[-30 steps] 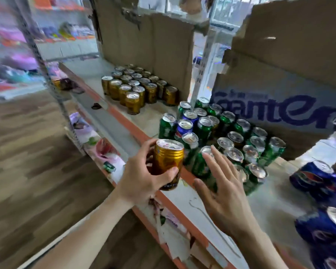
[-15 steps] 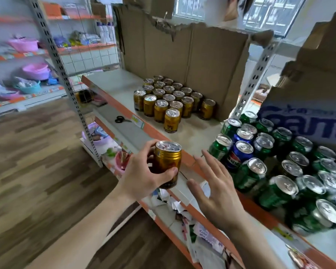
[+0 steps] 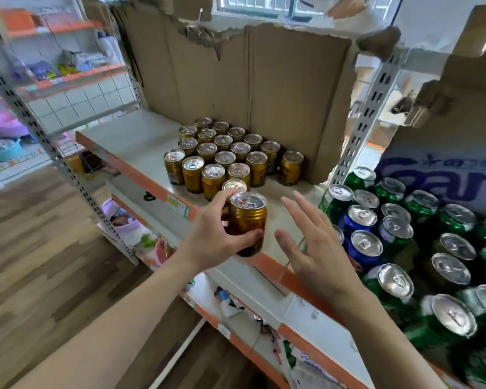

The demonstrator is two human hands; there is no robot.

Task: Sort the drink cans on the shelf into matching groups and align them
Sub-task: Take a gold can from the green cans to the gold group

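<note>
My left hand (image 3: 212,240) grips a gold can (image 3: 247,220) upright, just above the shelf's front edge (image 3: 267,262). Right behind it stands another gold can (image 3: 234,186), the front one of a block of several gold cans (image 3: 225,153) set in rows against the cardboard. My right hand (image 3: 317,248) hovers open to the right of the held can, fingers spread, touching nothing. Further right stand several green cans (image 3: 449,220) with three blue cans (image 3: 362,242) among them.
A torn cardboard sheet (image 3: 250,88) backs the shelf. A perforated metal upright (image 3: 362,113) parts the gold cans from the green ones, with a printed cardboard box (image 3: 443,164) behind the green group. Lower shelves hold packets and paper. Wooden floor lies to the left.
My left hand has carried the gold can forward over the shelf edge, up to the gold group. The right hand moved along beside it, still open. The view swung left.
</note>
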